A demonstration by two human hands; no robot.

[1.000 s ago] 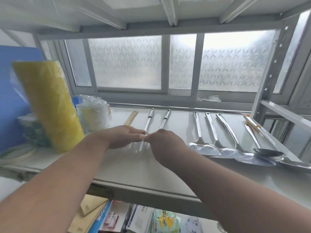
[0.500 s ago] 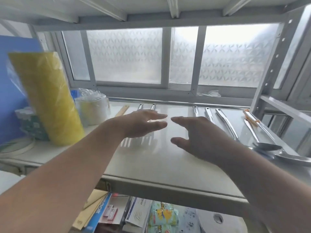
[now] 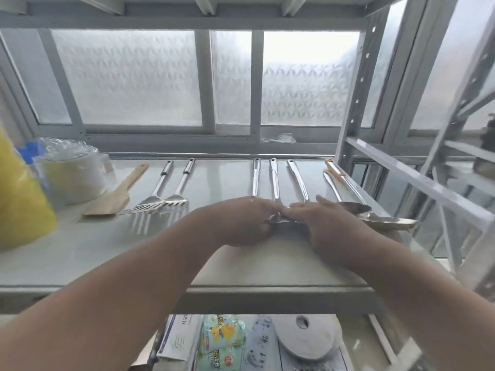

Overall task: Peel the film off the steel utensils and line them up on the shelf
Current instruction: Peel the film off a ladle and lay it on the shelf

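Frosted window behind; pale shelf (image 3: 80, 253) mid-frame. Steel utensils (image 3: 273, 180) lay in row, centre to right. Left hand (image 3: 241, 220) and right hand (image 3: 321, 223) met over bowl ends, fingers curled; whether gripping, cannot tell. Steel likely stiff, light, slick; best taken by handles.

Both forearms are bare up to the frame's lower edge, with no sleeve in view. The left hand (image 3: 241, 223) and right hand (image 3: 325, 226) wear nothing: bare wrists, bare fingers.
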